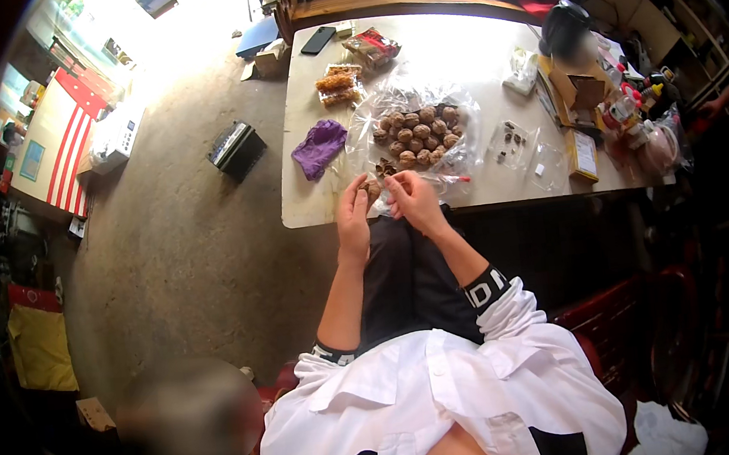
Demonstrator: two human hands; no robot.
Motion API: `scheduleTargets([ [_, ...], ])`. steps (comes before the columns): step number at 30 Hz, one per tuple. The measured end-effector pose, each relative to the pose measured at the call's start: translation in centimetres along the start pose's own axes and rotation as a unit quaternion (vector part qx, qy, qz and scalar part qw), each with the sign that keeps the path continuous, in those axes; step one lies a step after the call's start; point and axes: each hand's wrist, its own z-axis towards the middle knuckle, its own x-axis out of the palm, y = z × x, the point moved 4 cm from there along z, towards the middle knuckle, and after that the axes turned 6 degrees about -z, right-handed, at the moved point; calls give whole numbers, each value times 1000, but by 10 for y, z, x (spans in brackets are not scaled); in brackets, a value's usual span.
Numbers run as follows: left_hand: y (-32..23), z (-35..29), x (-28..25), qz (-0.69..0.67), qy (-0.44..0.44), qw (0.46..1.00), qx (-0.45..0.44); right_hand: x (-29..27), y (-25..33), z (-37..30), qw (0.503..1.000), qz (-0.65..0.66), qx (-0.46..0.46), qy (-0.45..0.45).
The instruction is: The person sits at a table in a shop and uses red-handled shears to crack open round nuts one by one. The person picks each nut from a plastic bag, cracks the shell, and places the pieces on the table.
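Note:
At the table's near edge, my left hand (352, 220) is closed round a brown walnut (370, 191). My right hand (417, 207) is right beside it, thumb and fingers pinched together; what they grip, if anything, is too small to make out. Just beyond my fingertips lie dark pieces of broken shell (384, 168). Several whole walnuts (423, 133) sit heaped in an open clear plastic bag (469, 113) behind them. A crumpled purple cloth (320, 148) rests left of the bag. A thin item with a red end (463, 179) lies to the right of my right hand.
Snack packs (338, 85) and a black phone (319, 40) lie on the table's (300, 200) far left. Clear containers (511, 143), a cardboard box (579, 92) and bottles (623, 107) crowd its right side. A black battery-like box (237, 150) stands on the floor. A blurred person (189, 416) is at lower left.

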Motion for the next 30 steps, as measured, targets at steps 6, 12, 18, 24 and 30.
scheduleTargets([
  [6,-1,-15,44,82,52,991,86,17,10,-21,995,32,-76,-58],
  [12,-11,-28,48,244,7,962,126,14,22,-31,985,158,-40,-52],
  [18,-7,-22,50,185,-1,974,131,11,29,-29,966,254,39,-32],
  [24,-13,-15,66,128,36,985,114,8,33,-29,969,239,45,-33],
  [30,-23,-19,70,209,65,954,204,2,33,-33,975,219,4,-27],
])
